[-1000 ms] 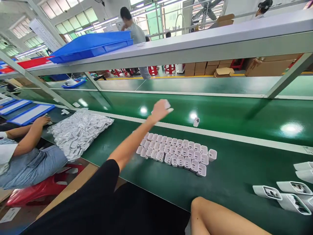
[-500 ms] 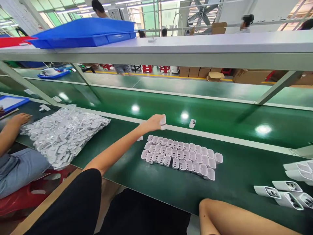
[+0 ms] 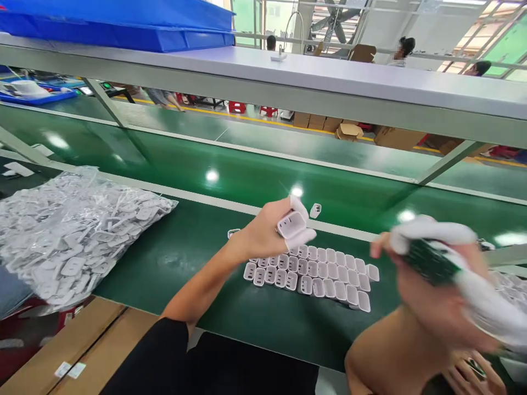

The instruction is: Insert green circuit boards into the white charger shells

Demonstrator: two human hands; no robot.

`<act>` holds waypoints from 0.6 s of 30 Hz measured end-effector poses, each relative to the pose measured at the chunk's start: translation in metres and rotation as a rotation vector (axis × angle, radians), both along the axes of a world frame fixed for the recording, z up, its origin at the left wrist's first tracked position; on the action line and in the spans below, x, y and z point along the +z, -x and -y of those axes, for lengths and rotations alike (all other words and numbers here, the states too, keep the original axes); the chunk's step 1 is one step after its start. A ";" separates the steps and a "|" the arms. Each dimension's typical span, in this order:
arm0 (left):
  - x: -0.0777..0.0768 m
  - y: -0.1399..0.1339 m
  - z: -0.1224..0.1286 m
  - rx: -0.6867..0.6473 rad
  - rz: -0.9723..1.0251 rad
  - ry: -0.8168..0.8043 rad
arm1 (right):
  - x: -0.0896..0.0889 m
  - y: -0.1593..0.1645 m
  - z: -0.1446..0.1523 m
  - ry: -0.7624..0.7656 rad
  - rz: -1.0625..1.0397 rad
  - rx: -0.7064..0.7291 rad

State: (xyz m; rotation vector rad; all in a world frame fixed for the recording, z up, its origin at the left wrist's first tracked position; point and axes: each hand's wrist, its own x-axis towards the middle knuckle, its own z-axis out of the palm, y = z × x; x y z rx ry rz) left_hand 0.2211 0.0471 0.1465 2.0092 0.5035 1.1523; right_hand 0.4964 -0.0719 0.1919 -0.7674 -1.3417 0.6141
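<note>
My left hand [image 3: 269,233], with white finger cots on the fingertips, holds a white charger shell [image 3: 290,225] above the near green work surface [image 3: 193,247]. Just below it, several rows of white charger shells [image 3: 317,274] stand packed together. My right hand [image 3: 436,285] is raised at the right and blurred; it grips a dark green circuit board [image 3: 428,264] between white-covered fingers. One lone white shell [image 3: 315,210] lies on the green conveyor belt [image 3: 255,175] beyond the white rail.
A large clear bag of white plastic parts [image 3: 69,230] lies at the left. Above runs a grey shelf [image 3: 313,77] bearing blue trays [image 3: 123,24]. Cardboard [image 3: 61,345] lies below the table edge. People stand in the far background.
My left hand drew back from the conveyor toward me with a white shell. My right hand rose into view holding a circuit board. The view swung right and lower.
</note>
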 end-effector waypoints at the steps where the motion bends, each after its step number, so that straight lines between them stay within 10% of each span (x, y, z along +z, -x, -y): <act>1: 0.005 -0.004 0.005 -0.045 0.059 -0.043 | -0.004 0.018 -0.012 0.031 -0.026 0.006; 8: -0.014 0.004 -0.014 -0.250 0.079 -0.087 | -0.035 0.061 -0.054 0.182 0.184 0.055; 18: 0.002 0.011 -0.022 -0.208 0.054 -0.212 | -0.033 0.076 -0.065 -0.178 0.121 -0.082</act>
